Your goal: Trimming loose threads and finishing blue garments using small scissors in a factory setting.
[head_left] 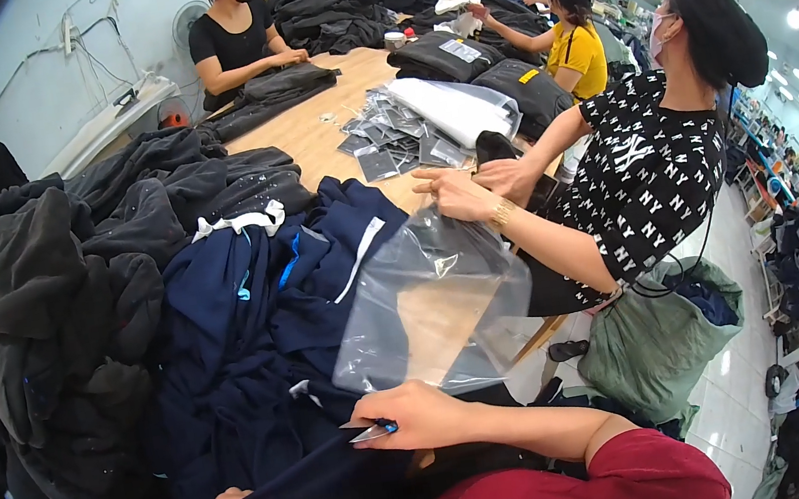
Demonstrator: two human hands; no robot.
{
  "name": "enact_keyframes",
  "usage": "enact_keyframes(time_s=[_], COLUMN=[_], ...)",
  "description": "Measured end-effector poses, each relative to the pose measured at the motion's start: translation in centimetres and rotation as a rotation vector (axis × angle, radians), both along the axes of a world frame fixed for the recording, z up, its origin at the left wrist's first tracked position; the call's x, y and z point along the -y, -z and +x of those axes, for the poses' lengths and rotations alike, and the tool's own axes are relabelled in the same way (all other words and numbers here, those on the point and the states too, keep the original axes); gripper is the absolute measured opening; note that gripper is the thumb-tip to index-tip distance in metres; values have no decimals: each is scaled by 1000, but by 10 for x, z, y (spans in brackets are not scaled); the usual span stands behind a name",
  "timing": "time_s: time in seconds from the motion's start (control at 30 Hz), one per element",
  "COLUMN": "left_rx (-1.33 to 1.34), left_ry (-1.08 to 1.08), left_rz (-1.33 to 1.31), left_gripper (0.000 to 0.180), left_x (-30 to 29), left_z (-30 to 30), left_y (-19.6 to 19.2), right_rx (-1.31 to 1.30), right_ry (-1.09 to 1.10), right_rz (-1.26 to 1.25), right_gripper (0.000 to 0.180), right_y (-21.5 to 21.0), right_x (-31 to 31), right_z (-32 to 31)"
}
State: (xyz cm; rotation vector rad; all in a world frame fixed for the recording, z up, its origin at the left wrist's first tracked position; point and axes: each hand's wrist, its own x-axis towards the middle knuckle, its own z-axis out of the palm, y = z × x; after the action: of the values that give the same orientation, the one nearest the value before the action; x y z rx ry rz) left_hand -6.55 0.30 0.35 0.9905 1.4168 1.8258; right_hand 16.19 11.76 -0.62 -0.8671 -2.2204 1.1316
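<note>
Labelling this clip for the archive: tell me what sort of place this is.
Probably a garment workshop's finishing or packing area. Dark garments lie heaped on a long wooden table, clear plastic bags lie ready, and several workers fold clothes. The right hand holds small snips against navy fabric.

Wooden bench, bare only in its middle. Heap of dark grey garments along its left side. Clear plastic bag lies at the near right edge, a co-worker's hands on its far end. Loose pile of small flat packets mid-bench, just beside a white plastic-wrapped bundle. Folded dark garments stacked beyond. Grey-green sack on the floor, right of the bench. Other people at the far end.
</note>
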Motion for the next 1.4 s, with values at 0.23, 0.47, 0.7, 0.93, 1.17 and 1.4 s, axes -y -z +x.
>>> enact_keyframes(time_s=[0.23, 0.47, 0.7, 0.93, 1.17, 1.4], left_rx=[-319, -325, 216, -131, -375, -474], left_ry=[-111, -401, -115, 248, 418, 889], left_rz=[114, 122, 71, 248, 173, 204], left_gripper=[35, 44, 24, 29, 28, 23], left_x=[23, 42, 0, 16, 33, 25], left_z=[-39, -63, -46, -61, -69, -65], left_y=[4, 17, -12, -12, -24, -28], right_rx=[-49, -118, -192, 57, 72, 15], right_ry=[-141, -172, 187, 111, 177, -13], right_rz=[-138, -356, -356, 98, 258, -38], right_gripper=[27, 20, 17, 21, 20, 24], right_y=[-20, -35, -42, -43, -46, -56], right_x=[-10, -20, -34, -29, -25, -21], right_z=[21, 30, 39, 34, 33, 46])
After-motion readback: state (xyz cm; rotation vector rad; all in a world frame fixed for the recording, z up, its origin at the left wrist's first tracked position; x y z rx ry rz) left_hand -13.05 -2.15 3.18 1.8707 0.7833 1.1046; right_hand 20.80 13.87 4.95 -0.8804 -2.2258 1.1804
